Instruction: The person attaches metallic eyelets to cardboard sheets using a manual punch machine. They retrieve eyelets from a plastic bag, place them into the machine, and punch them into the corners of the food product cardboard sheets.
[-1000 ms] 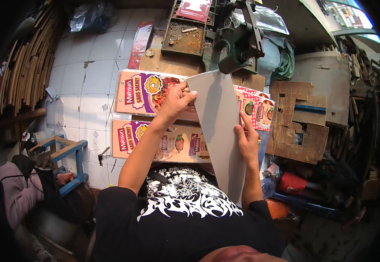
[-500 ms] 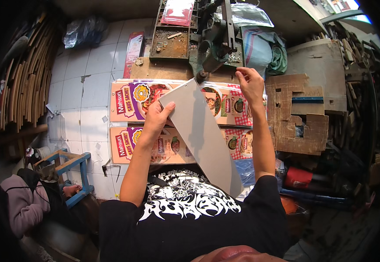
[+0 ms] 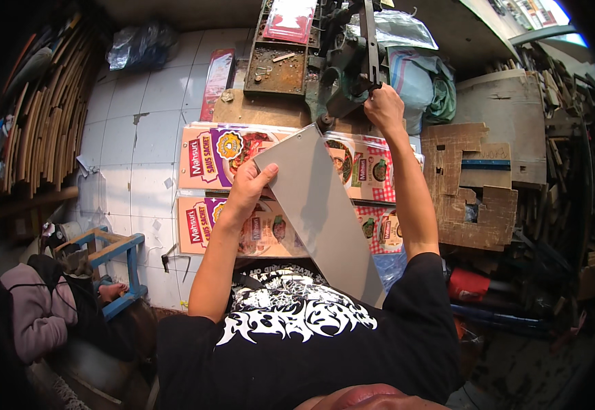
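My left hand (image 3: 246,188) fingers pinch the left edge of the grey cardboard sheet (image 3: 318,212), its far corner fed under the green press (image 3: 342,82). My right hand (image 3: 383,108) has left the sheet, now wrapped around the press lever (image 3: 371,41). Printed cartons (image 3: 208,157) lie beneath.

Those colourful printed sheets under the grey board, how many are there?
2. One colourful printed sheet lies farther from the person, the other nearer; the grey board, held in the left hand, covers their middles. More may be hidden beneath.
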{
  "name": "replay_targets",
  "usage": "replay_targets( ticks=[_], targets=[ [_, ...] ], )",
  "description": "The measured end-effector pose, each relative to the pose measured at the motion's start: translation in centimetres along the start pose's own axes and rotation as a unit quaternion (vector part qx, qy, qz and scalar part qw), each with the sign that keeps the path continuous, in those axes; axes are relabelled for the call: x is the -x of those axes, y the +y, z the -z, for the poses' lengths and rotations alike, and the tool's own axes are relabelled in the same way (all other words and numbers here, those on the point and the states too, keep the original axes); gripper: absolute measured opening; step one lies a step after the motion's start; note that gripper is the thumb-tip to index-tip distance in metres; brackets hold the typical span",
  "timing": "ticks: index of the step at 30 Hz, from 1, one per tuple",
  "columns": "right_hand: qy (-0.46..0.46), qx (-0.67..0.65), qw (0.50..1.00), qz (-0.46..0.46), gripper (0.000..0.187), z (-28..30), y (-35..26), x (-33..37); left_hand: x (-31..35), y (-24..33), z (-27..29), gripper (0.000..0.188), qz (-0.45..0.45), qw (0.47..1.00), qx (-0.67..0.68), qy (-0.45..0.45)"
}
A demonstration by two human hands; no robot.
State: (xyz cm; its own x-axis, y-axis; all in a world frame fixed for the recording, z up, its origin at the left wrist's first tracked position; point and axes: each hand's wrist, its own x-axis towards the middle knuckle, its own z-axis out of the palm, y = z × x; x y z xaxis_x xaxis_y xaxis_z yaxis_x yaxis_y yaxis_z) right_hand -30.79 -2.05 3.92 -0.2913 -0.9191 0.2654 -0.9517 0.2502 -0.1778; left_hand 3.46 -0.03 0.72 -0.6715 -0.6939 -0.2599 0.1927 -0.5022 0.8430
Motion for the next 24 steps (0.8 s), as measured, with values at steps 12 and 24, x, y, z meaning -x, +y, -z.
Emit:
replay_targets(
  ticks=[12,24],
  targets=[
    [-0.084,-0.364,0.921,0.114,0.018,-0.6,-3.3,3.8,0.3,0.2,-0.1,0.04,0.005,1.0,0.012,-0.017],
    [-0.055,-0.375,0.92,0.102,0.02,-1.2,-3.1,5.2,0.1,-0.2,-0.1,0.038,0.003,1.0,0.016,-0.013]
  ],
)
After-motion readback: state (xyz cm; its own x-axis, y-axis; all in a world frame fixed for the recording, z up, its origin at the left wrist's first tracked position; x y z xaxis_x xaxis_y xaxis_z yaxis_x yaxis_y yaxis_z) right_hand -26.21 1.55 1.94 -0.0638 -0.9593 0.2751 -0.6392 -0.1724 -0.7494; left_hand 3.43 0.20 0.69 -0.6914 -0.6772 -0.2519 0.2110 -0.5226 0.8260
